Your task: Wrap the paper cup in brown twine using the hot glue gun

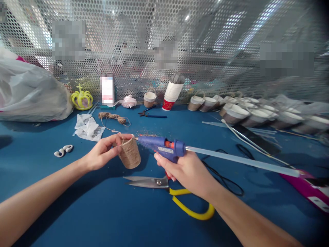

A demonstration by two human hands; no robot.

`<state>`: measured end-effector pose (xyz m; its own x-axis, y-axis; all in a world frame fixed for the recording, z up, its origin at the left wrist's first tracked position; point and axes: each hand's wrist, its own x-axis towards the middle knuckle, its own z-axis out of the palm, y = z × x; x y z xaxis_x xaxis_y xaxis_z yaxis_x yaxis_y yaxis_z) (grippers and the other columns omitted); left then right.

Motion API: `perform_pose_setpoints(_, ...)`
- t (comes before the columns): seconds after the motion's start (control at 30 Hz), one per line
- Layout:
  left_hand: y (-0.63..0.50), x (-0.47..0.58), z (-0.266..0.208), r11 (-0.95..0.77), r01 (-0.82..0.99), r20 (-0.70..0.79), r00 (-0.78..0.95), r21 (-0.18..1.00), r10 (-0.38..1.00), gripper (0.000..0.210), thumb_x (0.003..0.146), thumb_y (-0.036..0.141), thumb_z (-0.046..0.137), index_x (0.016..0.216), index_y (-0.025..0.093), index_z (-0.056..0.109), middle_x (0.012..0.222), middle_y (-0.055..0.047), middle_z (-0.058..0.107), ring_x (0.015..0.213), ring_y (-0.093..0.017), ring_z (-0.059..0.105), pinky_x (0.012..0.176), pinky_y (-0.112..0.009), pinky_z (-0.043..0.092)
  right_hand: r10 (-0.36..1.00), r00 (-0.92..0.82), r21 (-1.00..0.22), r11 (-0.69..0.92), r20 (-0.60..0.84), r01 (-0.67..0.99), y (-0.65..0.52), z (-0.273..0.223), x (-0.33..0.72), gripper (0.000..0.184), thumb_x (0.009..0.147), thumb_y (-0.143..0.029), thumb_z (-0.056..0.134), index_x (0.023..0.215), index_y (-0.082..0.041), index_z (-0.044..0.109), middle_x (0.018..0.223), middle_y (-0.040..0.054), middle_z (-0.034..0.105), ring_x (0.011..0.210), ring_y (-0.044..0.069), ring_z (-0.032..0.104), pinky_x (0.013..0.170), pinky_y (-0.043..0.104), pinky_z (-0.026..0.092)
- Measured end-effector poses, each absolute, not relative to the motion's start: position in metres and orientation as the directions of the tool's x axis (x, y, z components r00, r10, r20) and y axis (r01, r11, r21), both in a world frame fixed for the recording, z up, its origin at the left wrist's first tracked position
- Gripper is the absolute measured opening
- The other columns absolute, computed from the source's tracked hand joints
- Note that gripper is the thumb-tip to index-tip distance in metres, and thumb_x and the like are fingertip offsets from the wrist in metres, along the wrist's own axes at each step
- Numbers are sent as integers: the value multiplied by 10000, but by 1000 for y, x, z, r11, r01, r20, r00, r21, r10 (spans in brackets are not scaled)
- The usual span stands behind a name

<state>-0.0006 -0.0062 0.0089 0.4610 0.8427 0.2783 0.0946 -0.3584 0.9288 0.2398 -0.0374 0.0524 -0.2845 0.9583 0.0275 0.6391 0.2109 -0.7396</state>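
My left hand (106, 151) grips a small paper cup wrapped in jute twine (130, 153) by its rim, the cup tilted a little above the blue table. A strand of twine runs from the cup back to a loose twine bundle (112, 117). In my right hand (189, 171) is a blue hot glue gun (164, 145), its nozzle at the cup's rim. A long clear glue stick (241, 160) sticks out of the gun's back. Below the gun lie open scissors with yellow handles (154, 182), partly behind my right hand.
White scraps (88, 127), a yellow crown-shaped piece (81, 98), a phone (107, 90) and pliers (151, 114) lie beyond my hands. Stacked paper cups (173, 92) lean at the back. Several wrapped cups (259, 115) line the right. A black cord (226, 181) loops near my right wrist.
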Motion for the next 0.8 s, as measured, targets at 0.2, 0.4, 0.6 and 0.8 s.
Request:
perform_pose_setpoints(0.2,-7,0,9,-350,98,269,460,932,846,244,853,342,483,696,160,440,1270,-160,524,1156,-281,471,906,-378,367,960,-280,-740,194,8,644,-40,54,239,278,783,-383,458,607,-178,523,423,-20,478,376,109,460,408,243,392)
perform_pose_setpoints(0.4,-7,0,10,-351,90,270,475,932,838,235,865,323,465,697,161,434,1284,-156,508,1165,-273,465,901,-379,373,958,-286,-739,182,-15,649,-41,54,238,271,781,-375,464,590,-186,492,413,-32,448,375,103,438,417,243,388)
perform_pose_setpoints(0.6,-7,0,10,-355,96,271,474,930,838,218,866,297,466,696,165,433,1286,-143,513,1191,-266,449,902,-358,379,956,-294,-738,192,-9,647,-43,52,238,278,790,-388,476,599,-187,502,415,-32,456,384,108,451,417,243,392)
perform_pose_setpoints(0.8,-6,-1,7,-347,76,271,479,935,835,227,867,316,470,706,160,438,1294,-154,501,1183,-272,461,911,-371,378,949,-313,-725,236,30,647,-47,54,234,288,803,-376,480,578,-195,487,411,-36,460,370,101,437,393,233,375)
